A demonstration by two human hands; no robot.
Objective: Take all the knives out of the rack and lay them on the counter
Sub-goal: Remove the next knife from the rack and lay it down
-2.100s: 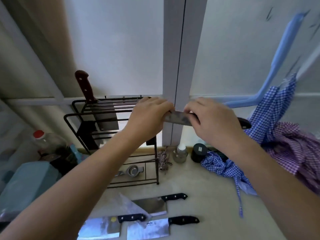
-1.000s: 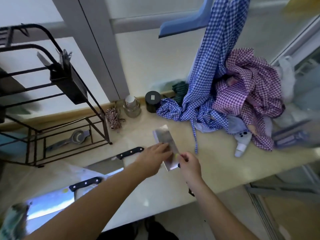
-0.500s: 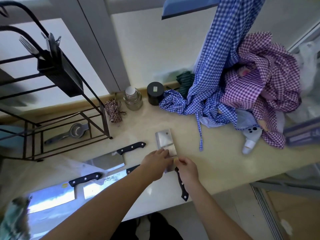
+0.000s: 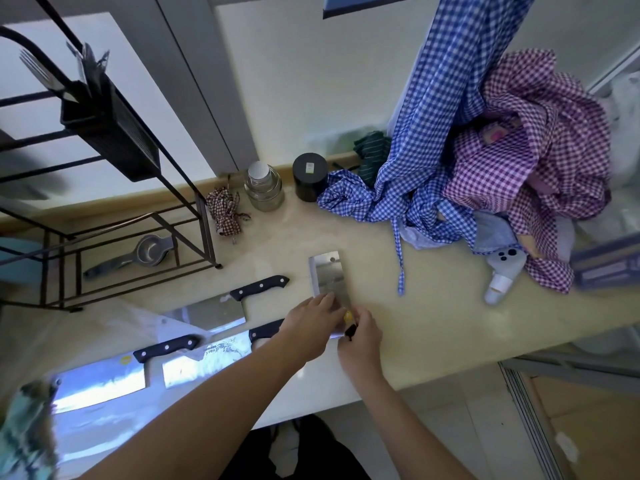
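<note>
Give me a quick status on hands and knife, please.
Left hand flat on cleaver blade; right hand grips handle. Cleaver down on counter. Three more cleavers lie to its left.

So there's a cleaver lying flat on the counter, blade pointing toward the wall. The left hand has its fingers resting on the blade near the handle end, and the right hand is curled round the black handle, mostly hiding it. Just to the left, three more cleavers lie in front of the black wire rack. A blue checked cloth and a purple checked cloth are piled up on the right.
</note>
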